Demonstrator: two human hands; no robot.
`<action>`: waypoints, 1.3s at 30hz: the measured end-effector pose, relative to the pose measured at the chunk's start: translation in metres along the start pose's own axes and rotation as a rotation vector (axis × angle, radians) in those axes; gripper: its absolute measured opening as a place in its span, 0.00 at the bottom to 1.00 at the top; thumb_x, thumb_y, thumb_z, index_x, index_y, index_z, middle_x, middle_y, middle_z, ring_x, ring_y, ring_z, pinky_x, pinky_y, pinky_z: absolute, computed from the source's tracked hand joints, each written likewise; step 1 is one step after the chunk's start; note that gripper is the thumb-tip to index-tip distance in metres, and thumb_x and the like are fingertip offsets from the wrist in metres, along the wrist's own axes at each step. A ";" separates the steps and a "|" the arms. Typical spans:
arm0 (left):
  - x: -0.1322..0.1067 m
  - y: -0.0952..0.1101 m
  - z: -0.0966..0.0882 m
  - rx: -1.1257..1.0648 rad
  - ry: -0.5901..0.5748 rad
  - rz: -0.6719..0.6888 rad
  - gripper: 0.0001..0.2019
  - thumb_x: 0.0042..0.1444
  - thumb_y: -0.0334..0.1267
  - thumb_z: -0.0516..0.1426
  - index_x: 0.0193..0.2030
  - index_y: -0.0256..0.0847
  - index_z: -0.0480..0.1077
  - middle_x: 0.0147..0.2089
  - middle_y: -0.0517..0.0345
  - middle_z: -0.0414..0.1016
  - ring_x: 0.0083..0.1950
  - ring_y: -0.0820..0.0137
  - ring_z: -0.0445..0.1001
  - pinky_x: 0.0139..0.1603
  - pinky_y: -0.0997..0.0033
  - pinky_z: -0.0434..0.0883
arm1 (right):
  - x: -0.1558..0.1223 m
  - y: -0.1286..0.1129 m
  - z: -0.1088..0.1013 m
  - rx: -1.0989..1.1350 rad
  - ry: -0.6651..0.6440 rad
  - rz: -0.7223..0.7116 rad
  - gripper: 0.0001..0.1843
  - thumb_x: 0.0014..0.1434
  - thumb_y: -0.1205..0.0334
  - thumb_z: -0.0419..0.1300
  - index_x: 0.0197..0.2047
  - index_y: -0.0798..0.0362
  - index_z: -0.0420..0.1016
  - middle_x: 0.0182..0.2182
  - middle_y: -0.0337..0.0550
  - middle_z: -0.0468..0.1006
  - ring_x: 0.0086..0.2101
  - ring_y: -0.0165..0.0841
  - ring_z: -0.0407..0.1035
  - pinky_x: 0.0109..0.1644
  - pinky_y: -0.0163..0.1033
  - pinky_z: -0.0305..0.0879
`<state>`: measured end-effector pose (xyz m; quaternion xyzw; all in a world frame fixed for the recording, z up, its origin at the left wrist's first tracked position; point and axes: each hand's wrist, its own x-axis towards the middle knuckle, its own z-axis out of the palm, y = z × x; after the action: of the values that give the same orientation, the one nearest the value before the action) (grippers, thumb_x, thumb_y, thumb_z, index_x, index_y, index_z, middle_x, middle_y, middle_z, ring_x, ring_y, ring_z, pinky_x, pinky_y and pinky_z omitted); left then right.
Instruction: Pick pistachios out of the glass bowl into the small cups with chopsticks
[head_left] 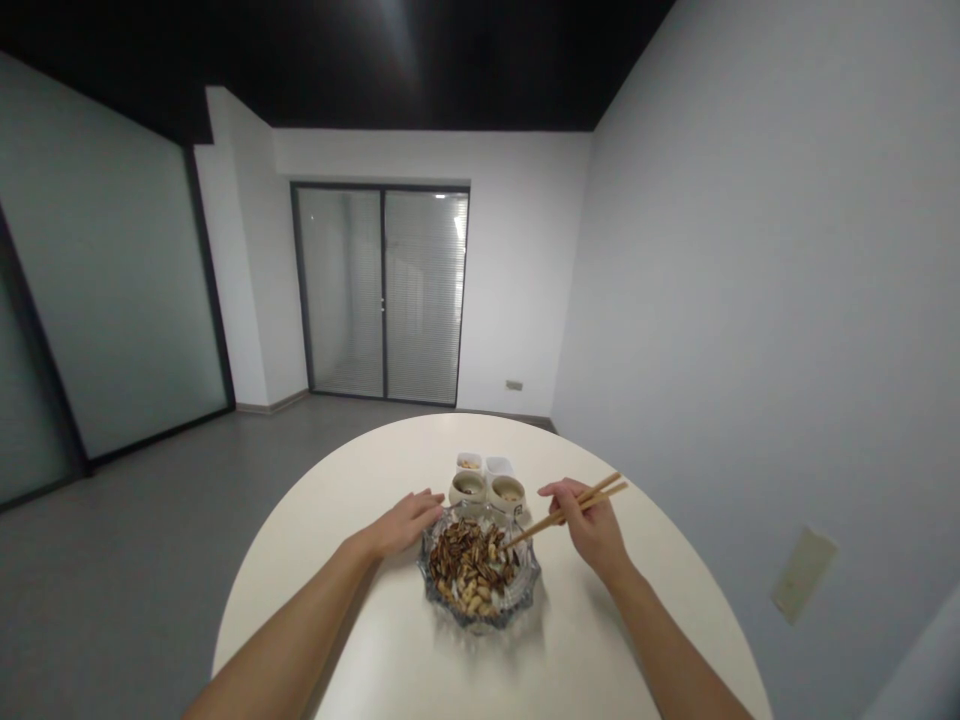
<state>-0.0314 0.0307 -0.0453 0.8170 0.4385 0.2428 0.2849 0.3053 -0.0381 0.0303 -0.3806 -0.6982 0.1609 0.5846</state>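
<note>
Head view, with the glass bowl [529, 578] taken as the middle of the dial and twelve pointing away from the person: the bowl stands on a round pale table [360, 640]. Dark striped seeds [459, 548] fill it from about eight round to two o'clock; paler peanuts [477, 598] lie at six.

At ten o'clock the left hand [409, 521] is held low with its fingers loosely stretched out, their tips at the bowl's rim; whether they press on it I cannot tell. At two o'clock the right hand [589, 522] pinches a pair of wooden chopsticks [551, 521] between thumb and fingers. These slant down to the left over the rim, tips among the seeds; whether a piece is caught between them is too small to tell.

Just past the bowl, at twelve and one, sit two beige pots [508, 491] side by side, with two small white dishes [500, 466] right behind them. Farther off, at eleven, is a glazed door [341, 300] in a dark frame.
</note>
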 end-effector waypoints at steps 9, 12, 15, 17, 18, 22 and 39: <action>0.000 -0.001 0.001 -0.010 0.013 0.000 0.35 0.67 0.71 0.46 0.60 0.48 0.79 0.76 0.52 0.66 0.81 0.48 0.55 0.82 0.43 0.44 | 0.002 0.013 0.003 0.060 0.197 0.018 0.34 0.67 0.30 0.56 0.33 0.52 0.85 0.20 0.42 0.76 0.21 0.34 0.70 0.25 0.38 0.70; 0.000 0.000 0.001 -0.007 0.016 -0.001 0.36 0.67 0.71 0.46 0.60 0.48 0.79 0.76 0.51 0.66 0.80 0.46 0.55 0.81 0.42 0.45 | 0.001 0.014 0.006 0.045 0.215 0.013 0.33 0.67 0.31 0.57 0.33 0.51 0.85 0.20 0.42 0.76 0.22 0.35 0.71 0.27 0.38 0.70; 0.000 0.001 0.000 -0.003 0.010 -0.005 0.37 0.67 0.72 0.45 0.60 0.47 0.79 0.76 0.50 0.66 0.80 0.45 0.55 0.81 0.40 0.45 | 0.000 0.016 0.008 0.033 0.270 0.025 0.32 0.68 0.33 0.56 0.35 0.52 0.86 0.21 0.42 0.77 0.23 0.35 0.72 0.28 0.39 0.70; 0.000 0.001 0.000 -0.003 0.004 -0.006 0.38 0.67 0.72 0.44 0.60 0.47 0.79 0.76 0.50 0.66 0.80 0.45 0.54 0.81 0.40 0.44 | 0.000 0.020 0.008 0.030 0.328 0.035 0.30 0.69 0.35 0.57 0.38 0.53 0.86 0.22 0.42 0.78 0.24 0.35 0.72 0.29 0.39 0.70; 0.001 0.000 0.000 -0.005 0.003 -0.007 0.38 0.67 0.72 0.44 0.60 0.47 0.79 0.76 0.50 0.66 0.81 0.45 0.54 0.81 0.40 0.44 | 0.001 0.022 0.008 0.026 0.360 0.038 0.30 0.69 0.36 0.57 0.40 0.53 0.86 0.23 0.42 0.78 0.24 0.35 0.72 0.29 0.39 0.71; 0.000 0.001 0.000 -0.008 0.004 -0.012 0.39 0.66 0.73 0.45 0.62 0.47 0.78 0.76 0.50 0.66 0.81 0.45 0.54 0.82 0.41 0.44 | 0.007 0.030 0.008 -0.006 0.460 0.040 0.28 0.70 0.39 0.56 0.45 0.55 0.86 0.24 0.41 0.79 0.26 0.36 0.74 0.33 0.41 0.72; 0.002 -0.002 0.000 0.003 -0.002 -0.009 0.38 0.68 0.71 0.45 0.65 0.47 0.76 0.77 0.50 0.65 0.81 0.45 0.54 0.81 0.38 0.42 | 0.026 0.083 0.033 -0.135 0.400 -0.008 0.27 0.70 0.40 0.56 0.40 0.52 0.87 0.34 0.49 0.85 0.34 0.40 0.78 0.39 0.44 0.76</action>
<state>-0.0319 0.0331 -0.0468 0.8158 0.4422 0.2398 0.2851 0.3027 0.0423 -0.0164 -0.4405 -0.5789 0.0328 0.6853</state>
